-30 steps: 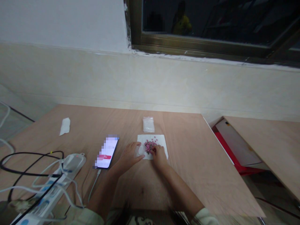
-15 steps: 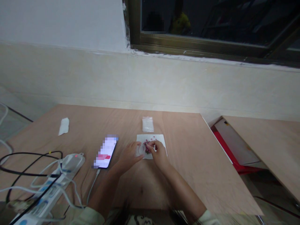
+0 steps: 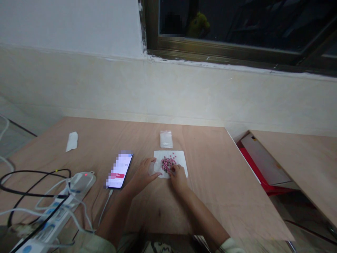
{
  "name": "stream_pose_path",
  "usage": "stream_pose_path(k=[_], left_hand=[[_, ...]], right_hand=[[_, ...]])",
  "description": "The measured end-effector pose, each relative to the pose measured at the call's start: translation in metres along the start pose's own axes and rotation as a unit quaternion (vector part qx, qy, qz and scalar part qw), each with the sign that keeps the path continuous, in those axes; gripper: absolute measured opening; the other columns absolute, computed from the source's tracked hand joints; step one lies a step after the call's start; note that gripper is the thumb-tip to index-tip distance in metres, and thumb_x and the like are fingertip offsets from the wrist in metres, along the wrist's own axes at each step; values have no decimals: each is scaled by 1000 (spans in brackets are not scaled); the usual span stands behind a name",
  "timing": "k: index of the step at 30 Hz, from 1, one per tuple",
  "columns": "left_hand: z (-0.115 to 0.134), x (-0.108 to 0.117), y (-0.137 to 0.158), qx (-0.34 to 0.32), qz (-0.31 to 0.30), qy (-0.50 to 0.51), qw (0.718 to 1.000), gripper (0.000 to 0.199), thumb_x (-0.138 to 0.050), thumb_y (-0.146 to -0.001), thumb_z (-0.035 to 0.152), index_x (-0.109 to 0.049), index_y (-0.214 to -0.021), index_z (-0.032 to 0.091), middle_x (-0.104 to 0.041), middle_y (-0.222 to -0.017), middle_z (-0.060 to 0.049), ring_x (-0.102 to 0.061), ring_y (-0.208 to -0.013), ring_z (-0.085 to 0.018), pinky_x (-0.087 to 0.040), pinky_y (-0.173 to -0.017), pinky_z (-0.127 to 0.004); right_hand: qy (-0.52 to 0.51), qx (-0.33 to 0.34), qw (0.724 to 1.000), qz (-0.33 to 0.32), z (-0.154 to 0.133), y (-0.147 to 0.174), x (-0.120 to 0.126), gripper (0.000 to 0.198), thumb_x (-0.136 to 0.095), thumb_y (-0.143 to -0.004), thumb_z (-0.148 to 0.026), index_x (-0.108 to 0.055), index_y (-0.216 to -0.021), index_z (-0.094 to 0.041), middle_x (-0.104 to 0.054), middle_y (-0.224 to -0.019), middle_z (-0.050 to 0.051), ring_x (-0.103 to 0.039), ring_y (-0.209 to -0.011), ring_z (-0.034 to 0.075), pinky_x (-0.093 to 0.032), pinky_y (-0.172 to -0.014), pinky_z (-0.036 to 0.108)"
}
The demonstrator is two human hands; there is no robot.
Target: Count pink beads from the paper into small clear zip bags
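A heap of small pink beads (image 3: 167,163) lies on a white sheet (image 3: 182,159), with a few strays toward its far edge. My left hand (image 3: 142,173) rests at the sheet's left side, thumb and fingers curved around a small clear see-through piece (image 3: 152,169), apparently a plastic bag; its outline is faint. At the heap's near right edge, my right hand (image 3: 179,177) has thumb and fingers pinched together at the beads. Whatever is between those fingertips is too small to make out.
Beyond the sheet lies a pack of clear zip bags (image 3: 166,140). A lit phone (image 3: 120,171) on a charging cable is left of my left hand. Farther left are a power strip (image 3: 61,207) with tangled cables and a white paper scrap (image 3: 72,141).
My right hand has moved back from the clear piece toward the near right of the heap, uncovering more beads. My left hand has drawn slightly left with the clear piece.
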State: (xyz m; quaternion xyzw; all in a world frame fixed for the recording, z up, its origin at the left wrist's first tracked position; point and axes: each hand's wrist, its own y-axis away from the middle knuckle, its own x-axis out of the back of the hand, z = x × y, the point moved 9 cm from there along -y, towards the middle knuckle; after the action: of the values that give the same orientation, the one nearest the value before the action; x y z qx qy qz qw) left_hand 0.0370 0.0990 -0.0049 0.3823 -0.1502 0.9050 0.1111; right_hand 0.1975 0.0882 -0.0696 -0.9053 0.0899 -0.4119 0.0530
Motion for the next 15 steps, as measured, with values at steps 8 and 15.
stream_pose_path(k=[8, 15], left_hand=[[-1, -1, 0, -9, -5, -4, 1000, 44, -61, -64, 29, -47, -104, 17, -55, -104, -10, -50, -100, -26, -39, -87, -45], [0, -10, -3, 16, -31, -3, 999, 45, -62, -63, 27, -47, -103, 15, -56, -103, -11, -52, -97, -25, -41, -86, -42]], right_hand=[[5, 6, 1000, 5, -1, -3, 0, 11, -48, -73, -15, -58, -71, -18, -59, -74, 8, -51, -73, 20, -40, -66, 29], [-164, 26, 986, 10, -42, -7, 28, 16, -48, -76, -28, -59, -74, -18, -61, -75, 4, -52, -70, 15, -40, -65, 27]])
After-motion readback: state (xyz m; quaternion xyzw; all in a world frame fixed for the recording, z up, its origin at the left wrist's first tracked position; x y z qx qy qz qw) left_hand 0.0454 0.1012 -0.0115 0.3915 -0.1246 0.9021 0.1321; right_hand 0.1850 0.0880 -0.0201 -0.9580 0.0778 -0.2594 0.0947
